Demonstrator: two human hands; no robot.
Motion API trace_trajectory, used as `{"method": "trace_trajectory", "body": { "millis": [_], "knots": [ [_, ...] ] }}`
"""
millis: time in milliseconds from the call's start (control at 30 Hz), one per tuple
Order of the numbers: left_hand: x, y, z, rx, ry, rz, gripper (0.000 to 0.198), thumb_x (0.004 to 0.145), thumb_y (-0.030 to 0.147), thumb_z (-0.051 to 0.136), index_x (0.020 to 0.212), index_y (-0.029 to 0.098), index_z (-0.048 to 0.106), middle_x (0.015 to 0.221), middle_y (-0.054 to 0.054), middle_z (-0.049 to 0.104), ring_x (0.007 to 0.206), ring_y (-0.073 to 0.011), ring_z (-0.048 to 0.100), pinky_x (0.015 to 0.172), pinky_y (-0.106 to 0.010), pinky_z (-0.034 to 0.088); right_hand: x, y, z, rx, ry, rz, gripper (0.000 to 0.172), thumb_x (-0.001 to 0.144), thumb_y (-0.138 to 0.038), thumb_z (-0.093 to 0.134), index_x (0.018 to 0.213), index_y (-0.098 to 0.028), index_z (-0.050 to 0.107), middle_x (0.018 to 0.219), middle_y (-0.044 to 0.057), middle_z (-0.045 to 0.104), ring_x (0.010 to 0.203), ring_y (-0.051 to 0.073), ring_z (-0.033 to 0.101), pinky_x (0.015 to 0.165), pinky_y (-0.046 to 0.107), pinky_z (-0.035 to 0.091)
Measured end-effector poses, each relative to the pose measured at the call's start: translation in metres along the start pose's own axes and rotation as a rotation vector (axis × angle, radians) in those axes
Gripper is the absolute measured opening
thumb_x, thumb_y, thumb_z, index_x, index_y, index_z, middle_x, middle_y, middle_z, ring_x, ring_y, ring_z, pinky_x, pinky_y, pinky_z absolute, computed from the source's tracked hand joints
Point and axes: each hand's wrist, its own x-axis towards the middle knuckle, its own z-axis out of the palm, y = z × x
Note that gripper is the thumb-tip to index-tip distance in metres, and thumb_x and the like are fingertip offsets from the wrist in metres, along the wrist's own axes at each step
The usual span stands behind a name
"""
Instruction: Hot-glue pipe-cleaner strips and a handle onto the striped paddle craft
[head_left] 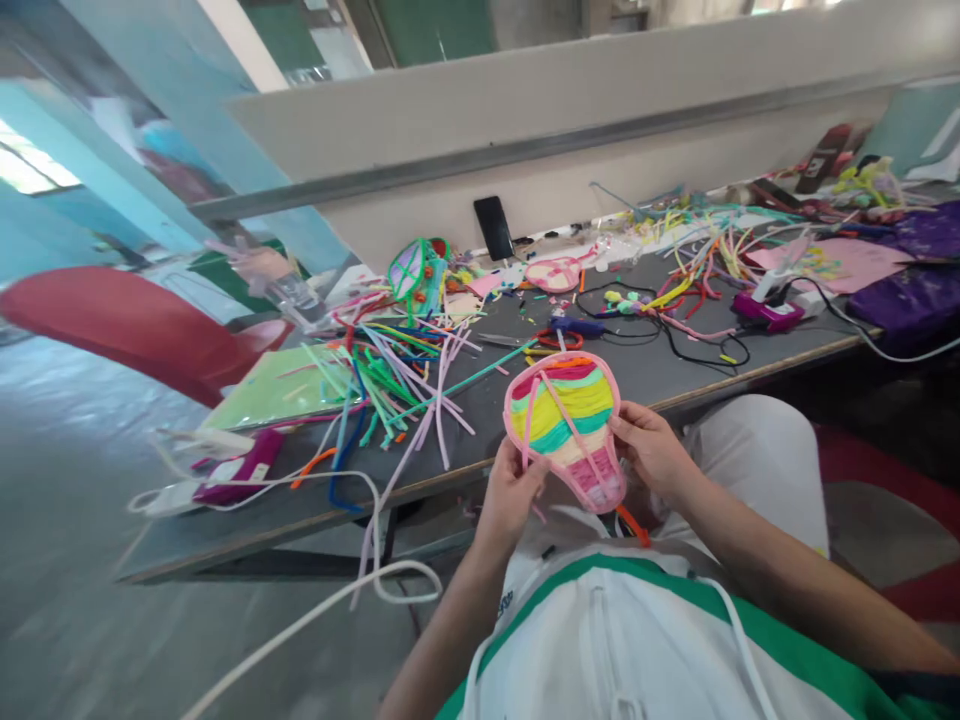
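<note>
A bulb-shaped pipe-cleaner craft (564, 415) with a pink outline and red, yellow, teal and pink bands is held above my lap, just in front of the table edge. My left hand (512, 497) grips its lower left rim, fingers closed on it. My right hand (654, 450) pinches its right side near the narrow pink base. An orange pipe cleaner (634, 527) pokes out below the craft.
The grey table (660, 372) carries a heap of loose pipe cleaners (390, 375), a green sheet (281, 388), scissors (504, 341), a phone (494, 227) leaning on the wall, cables, a purple glue gun (765, 310) and other crafts. A red chair (142, 325) stands at left.
</note>
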Motion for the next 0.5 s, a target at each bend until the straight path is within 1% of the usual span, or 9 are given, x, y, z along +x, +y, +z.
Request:
{"method": "trace_trajectory", "body": {
  "millis": [67,100,200,333,433,500],
  "knots": [
    [0.004,0.012,-0.006,-0.08,-0.014,0.009,0.03,0.082,0.037,0.067,0.104,0.019,0.057,0.065,0.006,0.05,0.044,-0.0026,0.036,0.041,-0.014,0.029,-0.001,-0.001,0.002,-0.016,-0.023,0.0,0.026,0.077,-0.033,0.072,0.1,-0.022,0.07,0.091,0.001,0.074,0.071,0.013,0.066,0.063,0.023,0.052],
    [0.006,0.017,-0.009,-0.118,0.002,0.02,0.029,0.084,0.038,0.064,0.104,0.018,0.057,0.063,0.006,0.048,0.043,-0.0022,0.035,0.041,-0.014,0.028,-0.001,-0.001,0.003,-0.019,-0.036,0.001,0.025,0.077,-0.033,0.072,0.1,-0.022,0.07,0.091,0.001,0.074,0.072,0.013,0.066,0.064,0.023,0.053],
    [0.012,0.029,-0.019,-0.175,0.012,0.019,0.027,0.084,0.038,0.064,0.101,0.016,0.06,0.059,0.006,0.045,0.043,-0.0015,0.034,0.041,-0.013,0.024,0.0,0.002,0.007,-0.014,-0.071,0.002,0.025,0.078,-0.033,0.071,0.102,-0.024,0.07,0.093,0.001,0.074,0.073,0.014,0.067,0.064,0.024,0.053],
    [0.012,0.03,-0.027,-0.209,-0.018,0.005,0.025,0.083,0.036,0.066,0.095,0.016,0.061,0.057,0.006,0.045,0.042,-0.0008,0.033,0.04,-0.012,0.023,-0.001,0.01,0.01,-0.002,-0.086,-0.001,0.027,0.08,-0.034,0.069,0.106,-0.028,0.067,0.1,0.001,0.073,0.079,0.016,0.068,0.065,0.024,0.053],
    [0.01,0.027,-0.028,-0.213,0.01,0.018,0.025,0.082,0.036,0.067,0.094,0.015,0.062,0.057,0.006,0.046,0.042,-0.0006,0.033,0.04,-0.012,0.023,-0.008,0.018,0.011,0.004,-0.141,0.037,0.033,0.081,-0.036,0.068,0.114,-0.03,0.064,0.109,0.003,0.071,0.089,0.018,0.068,0.07,0.027,0.054],
    [0.008,0.025,-0.029,-0.218,0.025,0.017,0.026,0.081,0.036,0.068,0.095,0.014,0.062,0.059,0.006,0.047,0.042,-0.0005,0.034,0.04,-0.012,0.023,-0.012,0.023,0.011,-0.02,-0.178,0.061,0.037,0.08,-0.034,0.069,0.116,-0.03,0.062,0.114,0.003,0.069,0.094,0.019,0.067,0.076,0.029,0.054]
  ]
}}
